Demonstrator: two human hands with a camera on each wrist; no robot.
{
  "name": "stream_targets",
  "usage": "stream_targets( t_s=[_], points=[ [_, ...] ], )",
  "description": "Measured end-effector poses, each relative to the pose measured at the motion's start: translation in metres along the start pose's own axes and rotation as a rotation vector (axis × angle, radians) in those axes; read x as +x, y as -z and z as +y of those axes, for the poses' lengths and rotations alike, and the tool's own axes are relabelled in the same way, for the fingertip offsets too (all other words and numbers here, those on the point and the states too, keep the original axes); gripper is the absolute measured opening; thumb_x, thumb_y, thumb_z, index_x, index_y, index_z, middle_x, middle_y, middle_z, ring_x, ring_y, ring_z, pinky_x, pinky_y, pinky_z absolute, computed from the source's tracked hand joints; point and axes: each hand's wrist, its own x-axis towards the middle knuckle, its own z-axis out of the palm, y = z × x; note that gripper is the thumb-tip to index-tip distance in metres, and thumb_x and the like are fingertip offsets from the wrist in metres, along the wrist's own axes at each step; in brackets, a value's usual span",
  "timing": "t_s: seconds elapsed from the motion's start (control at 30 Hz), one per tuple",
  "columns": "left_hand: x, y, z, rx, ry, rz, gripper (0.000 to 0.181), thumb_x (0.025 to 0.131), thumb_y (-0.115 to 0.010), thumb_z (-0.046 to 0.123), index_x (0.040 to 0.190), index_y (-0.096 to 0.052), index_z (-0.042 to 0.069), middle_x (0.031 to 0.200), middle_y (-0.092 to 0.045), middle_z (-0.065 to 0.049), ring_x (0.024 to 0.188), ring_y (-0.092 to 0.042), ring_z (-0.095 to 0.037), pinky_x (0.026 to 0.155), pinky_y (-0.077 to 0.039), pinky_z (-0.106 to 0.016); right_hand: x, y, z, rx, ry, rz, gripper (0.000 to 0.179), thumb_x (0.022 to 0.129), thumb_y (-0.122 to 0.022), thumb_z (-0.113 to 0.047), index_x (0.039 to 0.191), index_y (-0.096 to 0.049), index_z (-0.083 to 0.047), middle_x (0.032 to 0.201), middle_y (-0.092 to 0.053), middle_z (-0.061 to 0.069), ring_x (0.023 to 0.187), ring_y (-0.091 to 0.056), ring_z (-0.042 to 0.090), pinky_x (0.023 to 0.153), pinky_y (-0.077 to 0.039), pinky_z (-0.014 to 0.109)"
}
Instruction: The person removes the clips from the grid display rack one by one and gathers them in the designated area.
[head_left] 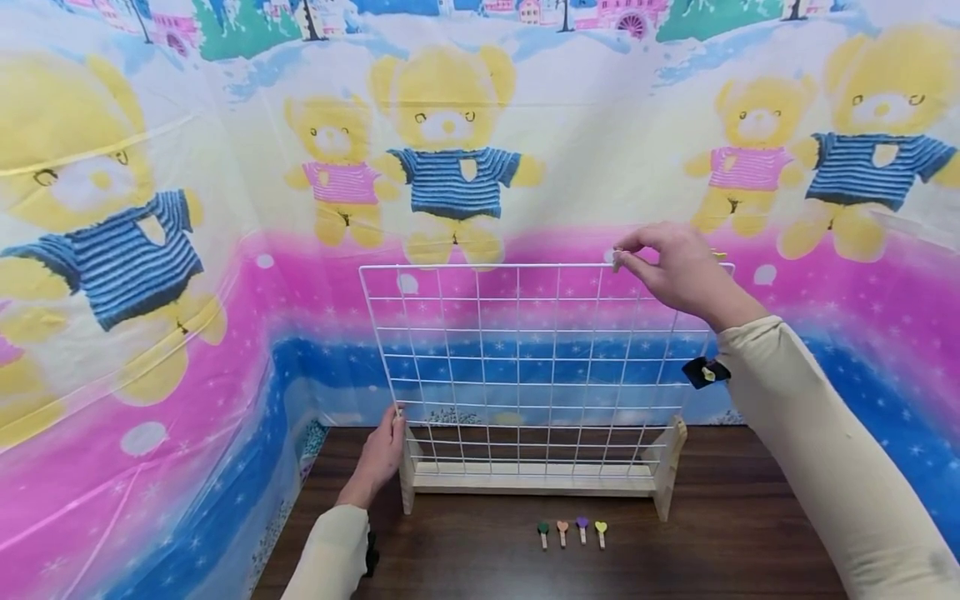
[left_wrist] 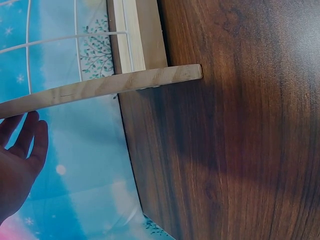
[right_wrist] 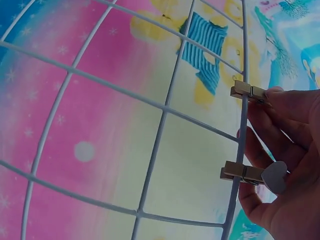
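Observation:
A white wire grid (head_left: pixel 517 358) stands upright in a wooden stand (head_left: pixel 532 483). At its top wire, my right hand (head_left: pixel 686 271) pinches a small wooden clothespin (right_wrist: pixel 250 91) between thumb and finger; its jaws sit over the wire. A second clothespin (right_wrist: pixel 240 172) with a heart, its colour dull in the right wrist view, is clipped on the same wire beside the palm. My left hand (head_left: pixel 382 454) touches the stand's left upright (left_wrist: pixel 105 87) with its fingertips, the fingers loosely extended. Its thumb is hard to make out.
On the brown table (left_wrist: pixel 240 130) before the stand lie a green heart clothespin (head_left: pixel 543 533), an orange one (head_left: pixel 562 532), a purple one (head_left: pixel 582 529) and a yellow one (head_left: pixel 601 532). A bear-printed cloth (head_left: pixel 600 150) hangs behind the grid.

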Motion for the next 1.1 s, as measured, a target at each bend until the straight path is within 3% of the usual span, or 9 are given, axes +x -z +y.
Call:
stream_targets(
  t_s=[0.27, 0.47, 0.77, 0.9, 1.1],
  points=[
    [0.0, 0.001, 0.001, 0.008, 0.007, 0.0, 0.045, 0.105, -0.025, 0.035, 0.144, -0.032, 0.015, 0.069, -0.038, -0.005, 0.053, -0.035, -0.019, 0.052, -0.034, -0.034, 0.0, -0.002, 0.0, 0.082, -0.11, 0.016, 0.015, 0.092, -0.063, -0.018, 0.091, -0.072, -0.006, 0.101, -0.066, 0.013, 0.1, -0.053, 0.029, 0.078, -0.041, 0.047],
    [0.0, -0.001, 0.0, 0.01, 0.005, 0.006, 0.046, 0.105, -0.024, 0.035, 0.145, -0.031, 0.013, 0.069, -0.038, -0.005, 0.054, -0.035, -0.019, 0.053, -0.034, -0.034, 0.0, 0.0, -0.002, 0.128, -0.174, 0.064, 0.018, 0.093, -0.062, -0.022, 0.092, -0.072, -0.006, 0.107, -0.065, 0.013, 0.109, -0.052, 0.03, 0.079, -0.044, 0.049],
    [0.0, -0.002, -0.001, 0.006, -0.002, 0.011, 0.046, 0.105, -0.025, 0.038, 0.144, -0.032, 0.016, 0.069, -0.038, -0.005, 0.052, -0.034, -0.018, 0.052, -0.034, -0.034, -0.01, 0.008, -0.01, 0.148, -0.071, 0.146, 0.016, 0.092, -0.063, -0.021, 0.09, -0.073, -0.008, 0.101, -0.066, 0.008, 0.097, -0.054, 0.021, 0.077, -0.045, 0.045],
    [0.0, -0.002, -0.001, 0.013, -0.005, 0.01, 0.047, 0.105, -0.024, 0.038, 0.145, -0.031, 0.015, 0.069, -0.037, -0.005, 0.052, -0.034, -0.018, 0.052, -0.034, -0.034, -0.019, 0.01, -0.014, 0.16, 0.03, 0.132, 0.01, 0.09, -0.066, -0.017, 0.089, -0.073, -0.01, 0.096, -0.068, 0.003, 0.09, -0.055, 0.014, 0.073, -0.045, 0.04],
    [0.0, 0.0, 0.0, 0.004, 0.002, 0.002, 0.045, 0.105, -0.025, 0.036, 0.145, -0.031, 0.016, 0.069, -0.037, -0.005, 0.053, -0.034, -0.018, 0.051, -0.034, -0.033, -0.039, 0.009, -0.023, 0.153, 0.093, 0.09, 0.005, 0.088, -0.069, -0.012, 0.091, -0.073, -0.011, 0.091, -0.068, -0.002, 0.088, -0.055, 0.009, 0.074, -0.044, 0.031]
  ],
)
